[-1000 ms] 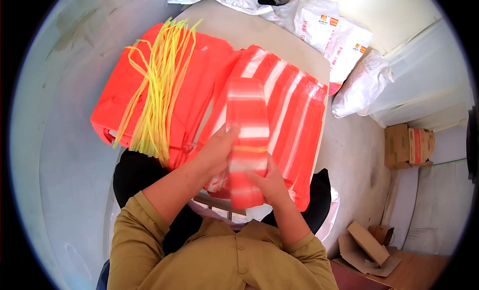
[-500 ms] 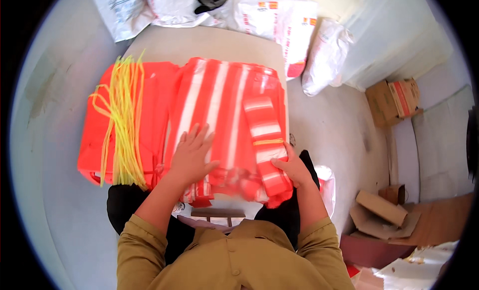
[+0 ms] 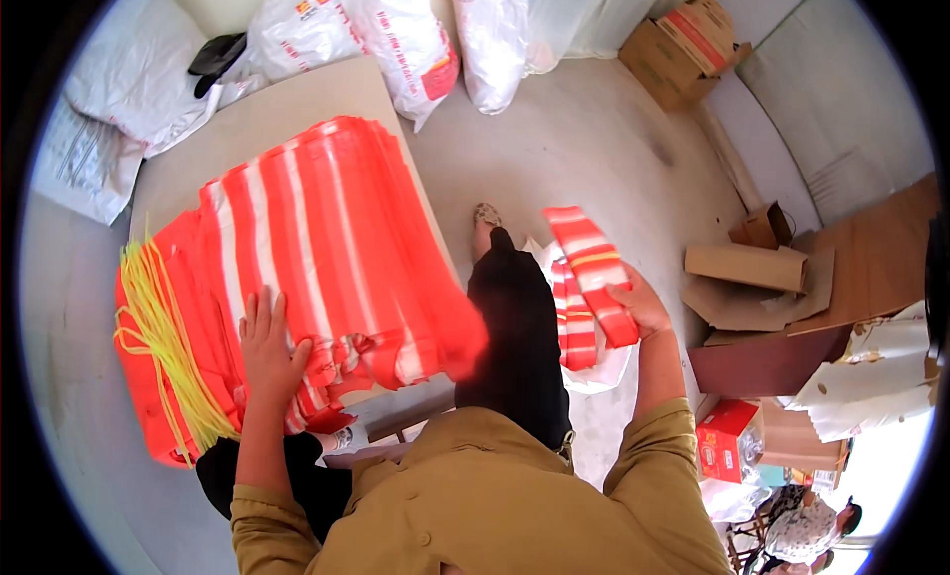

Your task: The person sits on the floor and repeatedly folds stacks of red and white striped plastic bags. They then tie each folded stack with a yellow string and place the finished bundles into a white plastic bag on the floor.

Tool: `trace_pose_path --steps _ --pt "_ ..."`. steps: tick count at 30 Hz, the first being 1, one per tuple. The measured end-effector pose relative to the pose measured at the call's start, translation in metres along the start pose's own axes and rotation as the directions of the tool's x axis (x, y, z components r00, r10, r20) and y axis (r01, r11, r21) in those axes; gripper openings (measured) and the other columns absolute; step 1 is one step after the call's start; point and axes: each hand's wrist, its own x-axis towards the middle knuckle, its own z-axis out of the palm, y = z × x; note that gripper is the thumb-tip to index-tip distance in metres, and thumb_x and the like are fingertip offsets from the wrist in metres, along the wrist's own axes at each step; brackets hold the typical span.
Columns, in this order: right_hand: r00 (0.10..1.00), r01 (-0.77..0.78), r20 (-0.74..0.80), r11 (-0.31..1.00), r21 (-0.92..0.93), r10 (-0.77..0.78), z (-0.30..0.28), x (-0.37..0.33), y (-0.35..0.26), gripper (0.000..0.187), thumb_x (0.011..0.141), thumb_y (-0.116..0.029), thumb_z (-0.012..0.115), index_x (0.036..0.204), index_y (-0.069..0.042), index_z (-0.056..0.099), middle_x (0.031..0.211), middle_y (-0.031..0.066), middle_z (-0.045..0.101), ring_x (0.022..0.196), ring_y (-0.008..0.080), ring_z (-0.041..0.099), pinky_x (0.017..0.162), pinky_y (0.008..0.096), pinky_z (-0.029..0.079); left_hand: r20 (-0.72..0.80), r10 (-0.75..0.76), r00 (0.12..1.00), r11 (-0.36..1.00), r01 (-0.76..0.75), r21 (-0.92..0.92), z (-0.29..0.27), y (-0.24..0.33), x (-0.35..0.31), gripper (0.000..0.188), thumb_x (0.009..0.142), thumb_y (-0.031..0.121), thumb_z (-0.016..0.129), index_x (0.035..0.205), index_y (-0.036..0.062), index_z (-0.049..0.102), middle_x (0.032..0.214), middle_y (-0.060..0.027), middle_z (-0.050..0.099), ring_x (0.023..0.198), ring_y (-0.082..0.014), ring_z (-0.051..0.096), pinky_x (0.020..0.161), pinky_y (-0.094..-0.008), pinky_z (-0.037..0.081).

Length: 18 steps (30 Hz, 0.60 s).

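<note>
My left hand (image 3: 267, 347) lies flat with fingers stretched on a stack of red-and-white striped sheets (image 3: 327, 219), which look like plastic bags. To my right, my right hand (image 3: 641, 303) grips the near end of a folded striped bundle (image 3: 591, 268) with a yellow band around it. Below that bundle, a white sack (image 3: 599, 379) on the floor holds more striped bundles (image 3: 574, 328). Yellow ties (image 3: 168, 352) lie in a loose bunch across plain red material (image 3: 143, 397) left of the stack.
The stack rests on a pale tabletop (image 3: 287, 105). White printed sacks (image 3: 396, 41) line the far side. Cardboard boxes (image 3: 683, 55) stand at the far right, with an open carton (image 3: 757, 288) nearer. People (image 3: 807, 526) are visible at the lower right.
The view has turned right. My right hand has carried the banded bundle off the stack and over to the white sack on the right. My left hand stays on the stack.
</note>
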Motion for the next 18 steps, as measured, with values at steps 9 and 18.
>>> trace_pose_path --steps 9,18 --pt "0.954 -0.031 -0.287 0.982 0.184 0.084 -0.096 0.024 0.153 0.07 0.095 -0.016 0.076 0.155 -0.006 0.043 0.14 0.0161 0.063 0.125 0.0277 0.064 0.103 0.0428 0.057 0.004 0.002 1.0 0.998 -0.002 0.063 -0.005 0.003 -0.002 0.081 0.084 0.025 0.07 0.158 0.0074 0.044 0.171 -0.0157 0.031 0.16 -0.0387 0.023 0.127 -0.0576 0.021" --pt "0.788 -0.291 -0.586 0.953 -0.082 0.19 -0.153 0.021 0.375 0.047 0.091 -0.013 0.078 0.133 0.003 0.064 0.118 0.017 0.074 0.103 0.0309 0.072 0.092 0.041 0.06 0.008 0.037 0.999 0.994 -0.037 0.108 0.011 0.001 0.003 0.074 0.092 0.032 0.059 0.159 0.0053 0.042 0.17 -0.0177 0.031 0.159 -0.0404 0.024 0.127 -0.0567 0.02"
